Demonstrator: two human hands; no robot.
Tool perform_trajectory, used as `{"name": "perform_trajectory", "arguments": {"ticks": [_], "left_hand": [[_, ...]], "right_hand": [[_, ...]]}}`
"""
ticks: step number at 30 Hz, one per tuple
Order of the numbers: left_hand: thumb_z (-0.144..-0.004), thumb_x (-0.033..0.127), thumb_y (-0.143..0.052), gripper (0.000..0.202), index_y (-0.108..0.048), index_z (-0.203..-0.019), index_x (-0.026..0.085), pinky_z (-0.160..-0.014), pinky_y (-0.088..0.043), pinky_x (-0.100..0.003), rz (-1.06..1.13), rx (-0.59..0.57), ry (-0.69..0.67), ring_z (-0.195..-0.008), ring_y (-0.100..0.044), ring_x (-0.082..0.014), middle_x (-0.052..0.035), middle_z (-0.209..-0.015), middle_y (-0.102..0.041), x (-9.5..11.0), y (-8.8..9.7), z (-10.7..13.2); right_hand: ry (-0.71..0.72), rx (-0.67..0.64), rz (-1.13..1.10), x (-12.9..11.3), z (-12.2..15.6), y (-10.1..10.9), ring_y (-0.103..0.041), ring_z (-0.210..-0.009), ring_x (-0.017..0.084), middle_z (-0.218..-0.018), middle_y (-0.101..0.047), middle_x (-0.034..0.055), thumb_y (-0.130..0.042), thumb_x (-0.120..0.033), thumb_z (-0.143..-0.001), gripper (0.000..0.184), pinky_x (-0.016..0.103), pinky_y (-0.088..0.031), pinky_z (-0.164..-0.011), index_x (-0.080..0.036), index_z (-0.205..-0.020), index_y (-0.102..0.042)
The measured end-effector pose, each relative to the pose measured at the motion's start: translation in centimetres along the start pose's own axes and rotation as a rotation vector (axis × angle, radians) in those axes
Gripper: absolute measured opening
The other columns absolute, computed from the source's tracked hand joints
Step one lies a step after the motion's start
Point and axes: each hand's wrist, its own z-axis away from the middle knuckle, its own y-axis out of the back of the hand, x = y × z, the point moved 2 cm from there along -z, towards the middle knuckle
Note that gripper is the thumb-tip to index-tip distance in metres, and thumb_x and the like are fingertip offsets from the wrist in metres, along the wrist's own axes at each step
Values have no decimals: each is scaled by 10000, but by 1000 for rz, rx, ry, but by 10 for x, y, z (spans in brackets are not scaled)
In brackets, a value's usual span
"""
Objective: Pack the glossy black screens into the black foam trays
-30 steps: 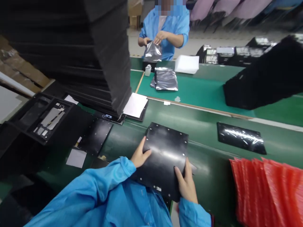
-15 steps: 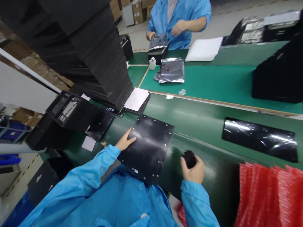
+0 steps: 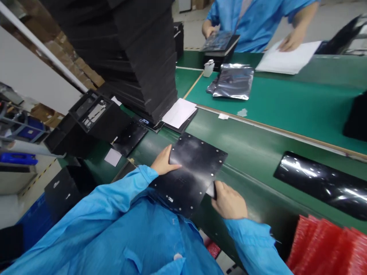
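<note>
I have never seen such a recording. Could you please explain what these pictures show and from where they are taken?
There is no machine arm here: one camera, worn on a person's head, looks forward and down. The bare left hand grips a black plate, thumb on top. The right hand holds a small object at the plate's edge; it is partly hidden, so I cannot name it. On the green table lies a glossy black panel, with red plastic wrapping near it. Opposite, a co-worker's hand is on white sheets.

On the tabletop (image 3: 243, 147), a stack (image 3: 143, 65) stands left of papers (image 3: 179, 113); a panel (image 3: 190, 168) is in front of them; bags (image 3: 321, 246) lie right, a sheet (image 3: 321, 181) behind those.
</note>
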Motion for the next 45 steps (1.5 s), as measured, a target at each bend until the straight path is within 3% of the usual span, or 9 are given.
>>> {"name": "perform_trajectory", "arguments": {"ticks": [6, 11, 16, 21, 25, 32, 36, 39, 45], "left_hand": [[-603, 209, -735, 895, -373, -1422, 221, -1028, 156, -665, -176, -182, -240, -1399, 36, -449, -89, -1547, -156, 59, -79, 66], [-639, 121, -577, 907, -252, -1476, 250, -1111, 12, -623, -10, -136, -243, -1410, -45, -415, -54, -1556, -167, 83, -25, 76], [-621, 164, -562, 823, -377, -1422, 194, -1134, -244, -432, 335, -61, -141, -1351, -325, -323, -40, -1458, -395, 31, 56, 39], [-517, 138, -549, 874, -436, -1381, 200, -1091, -314, -404, 602, -186, 74, -1323, -372, -310, -35, -1403, -474, -31, 46, 2], [-555, 131, -568, 824, -455, -1367, 209, -1073, -333, -386, 686, -208, 114, -1279, -429, -288, -25, -1344, -535, -40, 33, 0], [-703, 333, -710, 692, -487, -1335, 161, -1136, -227, -380, 384, 5, 117, -1321, -372, -286, -95, -1392, -467, -55, 13, 3], [-787, 392, -640, 622, -470, -1345, 175, -1130, -247, -372, 301, 57, 107, -1301, -400, -260, -105, -1373, -476, -64, -2, 2], [-851, 406, -549, 507, -507, -1312, 197, -1118, -273, -360, 258, 94, 131, -1263, -445, -243, -89, -1327, -519, -65, -6, -3], [-900, 453, -436, 487, -539, -1278, 164, -1086, -321, -347, 112, -9, 158, -1232, -480, -239, -109, -1289, -550, -64, 0, -14]], "right_hand": [[-71, -56, -206, 16, -8, -9, -581, -653, 217, -729, -626, 54, -527, -208, -629, 212, 296, -408, -589, -194, -835, -573], [-430, -28, -643, 52, -8, -62, -629, -845, 295, -891, -681, 112, -490, -406, -608, 491, 404, -487, -764, -145, -1003, -617], [-635, 321, -906, 11, 8, -88, -388, -1286, 368, -1350, -454, 264, -416, -691, -657, 925, 505, -275, -1073, 5, -1263, -480], [-458, 510, -1262, -70, 14, -70, -146, -1423, 244, -1548, -155, 114, -184, -577, -880, 768, 447, -171, -1135, -106, -1482, -112], [-449, 373, -1152, -73, 17, -60, -63, -1432, 281, -1565, -30, 98, -247, -624, -859, 853, 485, -162, -1128, -128, -1490, 42], [-403, 141, -578, -80, 37, -18, -584, -1019, 393, -1505, -262, 175, -430, -584, -816, 711, 469, -509, -716, -166, -1390, -416], [-448, 198, -997, -88, 43, -9, -619, -769, 243, -1473, -330, 162, -481, -628, -776, 769, 384, -518, -624, -232, -1422, -352], [-438, 248, -1380, -79, 28, -8, -620, -726, 205, -1283, -533, 163, -217, -645, -864, 733, 355, -520, -621, -205, -1443, -301], [-608, 194, -1068, -66, 8, 2, -617, -921, 327, -925, -686, 118, -582, -626, -729, 543, 361, -517, -683, -163, -1007, -639]]}}
